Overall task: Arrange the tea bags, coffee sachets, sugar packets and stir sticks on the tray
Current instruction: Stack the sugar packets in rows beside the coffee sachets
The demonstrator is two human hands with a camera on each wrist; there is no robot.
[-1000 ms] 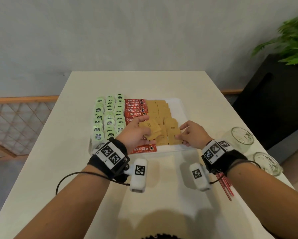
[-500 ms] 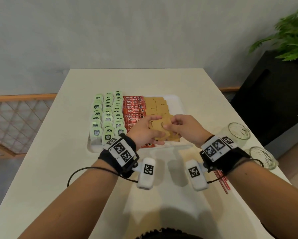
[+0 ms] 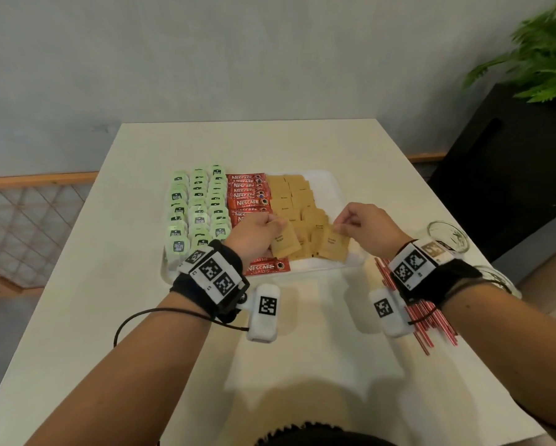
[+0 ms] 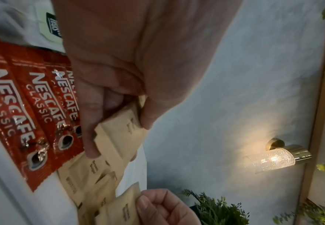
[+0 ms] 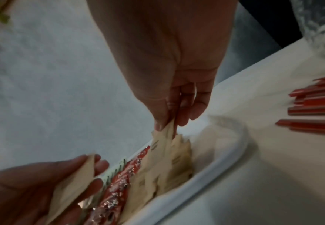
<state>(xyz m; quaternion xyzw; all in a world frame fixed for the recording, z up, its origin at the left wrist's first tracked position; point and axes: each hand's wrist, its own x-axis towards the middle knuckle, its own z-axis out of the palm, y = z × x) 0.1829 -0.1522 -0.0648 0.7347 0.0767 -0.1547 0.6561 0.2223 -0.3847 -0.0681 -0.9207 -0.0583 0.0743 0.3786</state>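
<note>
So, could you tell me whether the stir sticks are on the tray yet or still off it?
Off it. The red stir sticks lie on the table by the right wrist, outside the white tray.

A café or hotel lounge corner. A white table [image 3: 383, 162] stands against a grey wall, beside a potted fern [image 3: 540, 62]. A brass wall lamp [image 4: 279, 156] glows.

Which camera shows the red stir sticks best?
The head view: the stir sticks lie on the table beside the tray, partly under the right wrist. The right wrist view shows only blurry ends; the left wrist view shows none.
</note>
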